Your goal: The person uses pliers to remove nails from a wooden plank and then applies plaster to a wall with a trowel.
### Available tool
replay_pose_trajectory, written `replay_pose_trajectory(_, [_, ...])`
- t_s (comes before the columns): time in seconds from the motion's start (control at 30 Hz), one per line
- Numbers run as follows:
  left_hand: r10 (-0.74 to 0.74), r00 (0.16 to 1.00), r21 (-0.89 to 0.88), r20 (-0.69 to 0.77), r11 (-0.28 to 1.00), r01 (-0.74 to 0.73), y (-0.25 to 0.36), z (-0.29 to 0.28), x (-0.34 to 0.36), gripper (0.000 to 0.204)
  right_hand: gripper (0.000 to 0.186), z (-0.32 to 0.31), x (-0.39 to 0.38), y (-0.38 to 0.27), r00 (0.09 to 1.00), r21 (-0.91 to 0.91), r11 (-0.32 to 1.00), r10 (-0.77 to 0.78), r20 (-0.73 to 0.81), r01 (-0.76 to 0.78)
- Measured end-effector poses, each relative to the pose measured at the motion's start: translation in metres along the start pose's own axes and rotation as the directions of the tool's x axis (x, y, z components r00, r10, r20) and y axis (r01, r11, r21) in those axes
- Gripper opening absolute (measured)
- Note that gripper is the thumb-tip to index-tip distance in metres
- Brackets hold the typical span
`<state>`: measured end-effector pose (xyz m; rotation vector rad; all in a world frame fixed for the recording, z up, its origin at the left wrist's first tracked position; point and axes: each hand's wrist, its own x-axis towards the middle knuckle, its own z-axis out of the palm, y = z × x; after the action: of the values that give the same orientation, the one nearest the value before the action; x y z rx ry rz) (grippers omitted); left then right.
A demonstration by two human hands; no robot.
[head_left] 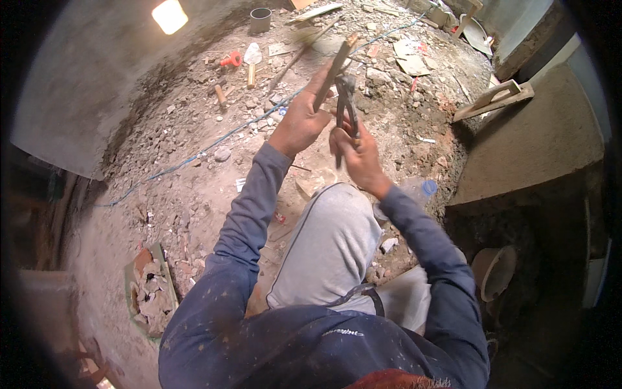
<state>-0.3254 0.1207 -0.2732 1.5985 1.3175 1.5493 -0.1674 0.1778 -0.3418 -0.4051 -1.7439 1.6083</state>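
My left hand (301, 120) grips a narrow, flat wooden strip (335, 65), held upright at a slant above the rubble. My right hand (356, 152) is closed round the handles of dark metal pincers (345, 100), whose head is close beside the strip, just to its right; I cannot tell whether the jaws touch it. A blurred thin stick or tool (295, 63) shows behind my left hand. My bent knee in grey trousers (324, 246) is below both hands.
Rubble covers the ground around a blue cord (194, 155), a trowel (253, 55), a red plastic object (232, 59) and a grey pipe piece (260, 21). A wooden float (492, 104) leans at the right wall, near a bucket (494, 272). A green tray of debris (168, 288) is lower left.
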Motion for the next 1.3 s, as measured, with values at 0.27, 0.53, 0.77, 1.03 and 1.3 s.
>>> replay_pose_trajectory(0.27, [-0.069, 0.983, -0.038, -0.171, 0.997, 0.064, -0.024, -0.052, -0.018, 0.063, 0.021, -0.010, -0.029, 0.073, 0.922, 0.116, 0.917, 0.387, -0.019, -0.382])
replay_pose_trajectory(0.53, [-0.028, 0.996, 0.010, -0.086, 1.000, 0.029, -0.022, -0.041, -0.010, 0.059, 0.035, -0.078, -0.035, 0.001, 0.613, 0.294, 0.550, 0.765, 0.197, -0.782])
replay_pose_trajectory(0.77, [-0.067, 0.997, -0.047, 0.036, 0.997, 0.068, -0.015, -0.031, -0.010, 0.062, 0.042, -0.107, -0.008, -0.111, 0.786, -0.127, 0.793, 0.609, 0.110, -0.596])
replay_pose_trajectory(1.03, [-0.079, 0.978, -0.106, 0.193, 0.989, 0.101, -0.018, -0.003, -0.019, 0.071, 0.034, -0.116, 0.008, -0.185, 0.827, -0.709, 0.625, 0.552, 0.108, -0.325])
replay_pose_trajectory(1.3, [-0.050, 0.982, -0.021, 0.182, 0.998, 0.055, -0.020, 0.014, -0.024, 0.085, 0.039, -0.108, -0.007, -0.205, 0.893, -0.858, 0.514, 0.391, 0.224, -0.010])
